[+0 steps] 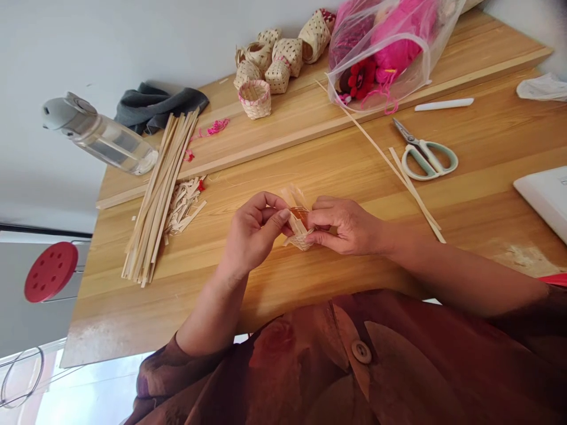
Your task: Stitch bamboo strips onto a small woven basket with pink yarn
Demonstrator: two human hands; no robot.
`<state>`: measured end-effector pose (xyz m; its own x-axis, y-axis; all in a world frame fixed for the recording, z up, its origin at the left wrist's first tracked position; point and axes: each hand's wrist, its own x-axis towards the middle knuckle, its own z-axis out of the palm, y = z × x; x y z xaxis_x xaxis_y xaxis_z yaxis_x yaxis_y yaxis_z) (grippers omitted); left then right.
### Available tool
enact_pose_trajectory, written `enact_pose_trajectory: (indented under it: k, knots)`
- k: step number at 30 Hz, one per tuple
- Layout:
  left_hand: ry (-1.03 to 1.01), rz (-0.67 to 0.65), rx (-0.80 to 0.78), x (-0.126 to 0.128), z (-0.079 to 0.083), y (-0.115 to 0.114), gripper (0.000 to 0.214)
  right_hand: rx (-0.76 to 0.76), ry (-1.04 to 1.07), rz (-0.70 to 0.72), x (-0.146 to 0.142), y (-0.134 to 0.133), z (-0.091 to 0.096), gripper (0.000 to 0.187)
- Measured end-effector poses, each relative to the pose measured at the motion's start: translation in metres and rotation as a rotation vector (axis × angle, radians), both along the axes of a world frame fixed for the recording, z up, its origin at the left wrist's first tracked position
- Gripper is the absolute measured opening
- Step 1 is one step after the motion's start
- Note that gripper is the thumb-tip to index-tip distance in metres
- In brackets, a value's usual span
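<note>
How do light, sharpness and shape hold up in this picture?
Head view: left hand, right hand and small basket look fairly sharp; head view: brightness washes out the lower-left corner; head view: the shirt looks dim; head view: wide-angle distortion may make the water bottle lean.

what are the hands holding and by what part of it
Both the left hand and right hand hold a small woven basket, fingers pinching its upper edge and strips on opposite sides.

Two hands [254, 233], one held basket [301, 241], one bottle [117, 141], one pair of scissors [436, 172], one stool [51, 271]
</note>
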<state>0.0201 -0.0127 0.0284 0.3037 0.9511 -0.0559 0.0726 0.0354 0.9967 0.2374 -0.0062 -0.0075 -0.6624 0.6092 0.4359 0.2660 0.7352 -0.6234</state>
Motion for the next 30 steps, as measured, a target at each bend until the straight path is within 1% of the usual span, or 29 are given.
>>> enact_pose_trajectory:
  k: [4, 8, 12, 16, 18, 24, 27, 30]
  knots:
    - [-0.006, -0.064, -0.035, -0.0035, -0.001, 0.0043, 0.025, -0.015, -0.023, 0.005, -0.0012, -0.001, 0.0018, 0.021]
    - [0.009, -0.085, 0.024, -0.0039, 0.0007, 0.0042, 0.028, -0.029, -0.018, -0.017, -0.0004, 0.0, 0.0005, 0.021]
    - [0.009, -0.069, 0.057, -0.0018, 0.0026, 0.0008, 0.025, -0.036, 0.003, -0.043, 0.0008, 0.0008, -0.0008, 0.02]
    - [0.043, -0.024, 0.072, -0.0003, 0.0005, -0.0017, 0.019, -0.02, -0.006, -0.038, 0.0009, 0.0003, -0.0005, 0.018]
    - [0.024, -0.031, 0.055, -0.0009, -0.0014, -0.0008, 0.02, -0.014, -0.014, -0.036, 0.0009, 0.0004, -0.0005, 0.018]
    - [-0.059, -0.099, -0.067, -0.004, -0.0038, 0.0055, 0.026, 0.001, -0.037, -0.007, 0.0, 0.0013, -0.0007, 0.02]
    - [-0.017, -0.1, -0.079, -0.0033, -0.0038, 0.0063, 0.026, 0.022, -0.036, -0.001, -0.0011, 0.0005, -0.0009, 0.021]
    - [0.065, -0.071, -0.051, -0.0011, -0.0039, 0.0051, 0.023, 0.052, -0.056, 0.018, -0.002, -0.0003, -0.0015, 0.022]
